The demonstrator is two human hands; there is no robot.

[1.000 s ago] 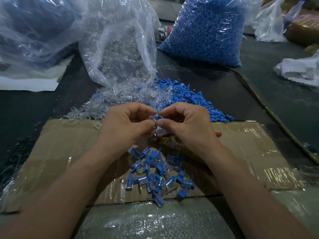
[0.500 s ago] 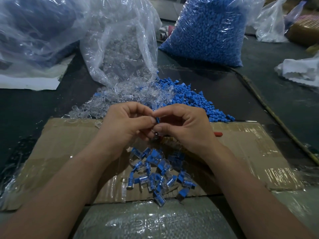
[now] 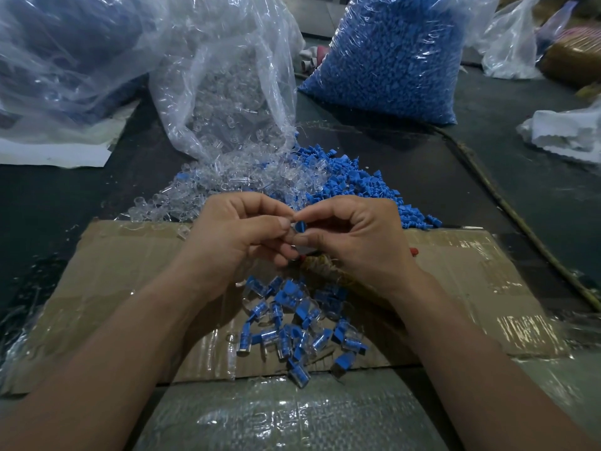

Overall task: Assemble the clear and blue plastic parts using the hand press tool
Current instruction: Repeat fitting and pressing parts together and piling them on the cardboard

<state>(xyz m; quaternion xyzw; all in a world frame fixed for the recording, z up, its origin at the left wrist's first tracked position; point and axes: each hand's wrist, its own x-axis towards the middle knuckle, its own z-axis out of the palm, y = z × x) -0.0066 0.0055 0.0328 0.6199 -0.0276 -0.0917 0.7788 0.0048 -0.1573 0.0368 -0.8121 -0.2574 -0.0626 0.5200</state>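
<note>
A dark table fills the view, with bags along its far side. A large crumpled plastic bag lies at the left, an open clear bag spilling clear pieces is in the middle, and a full bag of blue pieces stands at the right. A white cloth lies at the right edge.

A flat sheet of taped cardboard covers the near part of the table. Its front edge overlaps a woven plastic sheet.

Just beyond the cardboard the pile of clear pieces and the pile of blue pieces lie touching each other, clear on the left, blue on the right. On the cardboard, below the hands, sits a small heap of joined clear-and-blue pieces.

Both hands are raised over the far half of the cardboard, fingers curled, fingertips meeting. The right hand pinches a blue part between thumb and forefinger. The left hand closes thumb and forefinger on a clear part set against the blue one — only a sliver of it shows.

Under the right hand lies the press tool, its handle wrapped in twine and mostly hidden — a red tip pokes out past the wrist. Neither hand grips it.
</note>
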